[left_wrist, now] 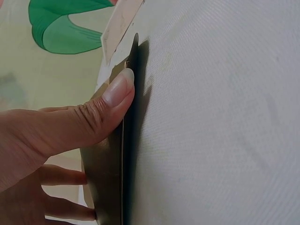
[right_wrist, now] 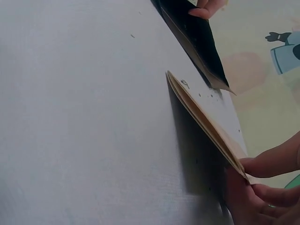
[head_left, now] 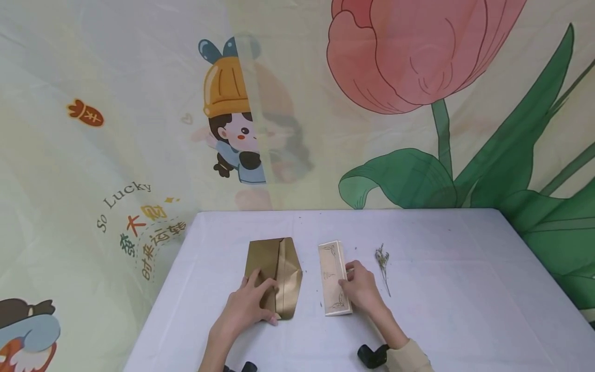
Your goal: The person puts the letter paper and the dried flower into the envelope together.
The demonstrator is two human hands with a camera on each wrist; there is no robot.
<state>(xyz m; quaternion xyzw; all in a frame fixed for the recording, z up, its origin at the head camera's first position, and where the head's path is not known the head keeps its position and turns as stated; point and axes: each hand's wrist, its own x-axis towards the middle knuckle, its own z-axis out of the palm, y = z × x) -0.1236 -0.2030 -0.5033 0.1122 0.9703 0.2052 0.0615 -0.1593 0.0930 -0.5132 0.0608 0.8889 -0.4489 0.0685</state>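
Observation:
A gold envelope (head_left: 289, 289) with its flap opened out to the right lies on the table, left of the middle. My left hand (head_left: 248, 306) holds it: fingers spread on its left part, thumb (left_wrist: 117, 91) at its near edge. To the right of it is a long cream folded card (head_left: 331, 276) with dark ornamental print on its front. My right hand (head_left: 362, 287) pinches the card's right edge between thumb and fingers. In the right wrist view, the folded layers of the card show edge-on, with that edge lifted off the cloth.
A small dried flower sprig (head_left: 382, 263) lies right of the right hand. Small dark bits are scattered on the white tablecloth (head_left: 465, 289). Behind the table's far edge hangs a printed curtain (head_left: 297, 77) with a tulip and cartoon figures.

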